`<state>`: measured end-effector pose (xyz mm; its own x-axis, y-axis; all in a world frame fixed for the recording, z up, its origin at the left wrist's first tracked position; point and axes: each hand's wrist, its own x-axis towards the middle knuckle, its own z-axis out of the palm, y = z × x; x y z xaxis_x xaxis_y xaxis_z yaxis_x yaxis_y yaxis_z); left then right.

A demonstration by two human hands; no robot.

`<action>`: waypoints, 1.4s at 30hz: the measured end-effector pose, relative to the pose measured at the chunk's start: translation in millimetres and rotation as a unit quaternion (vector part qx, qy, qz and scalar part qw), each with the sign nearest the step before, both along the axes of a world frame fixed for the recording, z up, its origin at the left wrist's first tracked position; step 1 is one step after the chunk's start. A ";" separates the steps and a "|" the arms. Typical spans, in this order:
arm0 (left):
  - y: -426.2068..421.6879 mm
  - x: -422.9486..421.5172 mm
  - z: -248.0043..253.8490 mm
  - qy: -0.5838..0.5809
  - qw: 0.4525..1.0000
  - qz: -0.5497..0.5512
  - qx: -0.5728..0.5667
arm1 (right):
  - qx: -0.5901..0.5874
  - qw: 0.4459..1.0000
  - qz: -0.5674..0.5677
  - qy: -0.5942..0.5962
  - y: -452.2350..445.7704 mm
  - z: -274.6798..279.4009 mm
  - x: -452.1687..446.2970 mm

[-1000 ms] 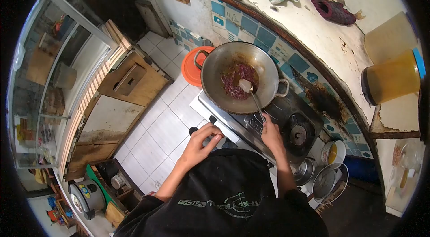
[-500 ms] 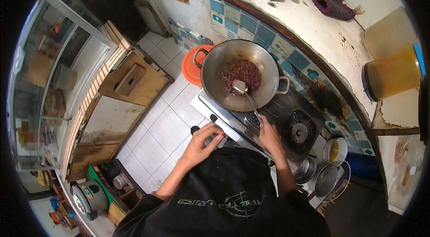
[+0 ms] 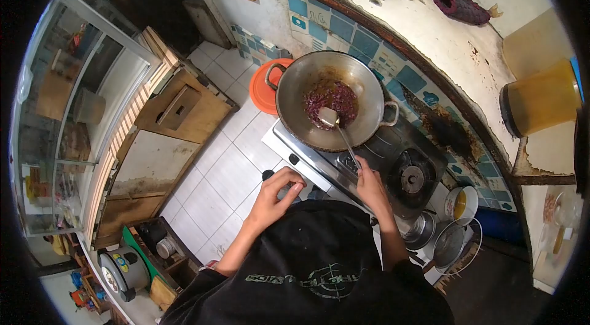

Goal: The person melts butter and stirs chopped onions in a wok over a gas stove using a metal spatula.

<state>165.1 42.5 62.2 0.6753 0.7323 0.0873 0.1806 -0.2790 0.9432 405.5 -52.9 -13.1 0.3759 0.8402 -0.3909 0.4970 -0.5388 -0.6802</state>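
Note:
My right hand [image 3: 372, 188] is closed around the handle of a metal spatula [image 3: 348, 142]. The spatula's flat blade [image 3: 328, 117] rests among chopped reddish-purple onions [image 3: 342, 99] in the oily bottom of a large wok [image 3: 295, 107]. This two-handled wok sits over the far left part of a gas stove [image 3: 381, 152]. Near the stove's front edge, my left hand [image 3: 275, 199] hovers before my body, holding nothing. Its fingers are loosely curled, with a gap between them and the thumb.
A bare burner [image 3: 412, 179] lies right of the wok. An orange lid [image 3: 263, 93] is beyond its left side. Pots and a strainer [image 3: 450, 245] stand at the right. A tiled ledge [image 3: 393, 48] borders the back; a wooden cabinet [image 3: 153, 140] stands left.
The view has shifted very slightly. The spatula blade is at nearly the same spot in the onions, and both hands keep about the same pose.

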 end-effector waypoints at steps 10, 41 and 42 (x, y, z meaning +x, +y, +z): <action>-3.2 -3.6 -3.4 0.011 0.999 0.010 -0.028 | 0.006 1.000 -0.003 -0.011 -3.2 -2.5 -2.0; -4.2 -14.4 -15.2 -0.065 0.998 -0.015 -0.018 | 0.013 0.936 -0.195 0.293 50.3 -43.0 17.3; -4.4 -13.1 -13.8 -0.068 0.997 -0.013 -0.017 | 0.016 0.918 -0.200 0.341 50.0 -44.0 16.0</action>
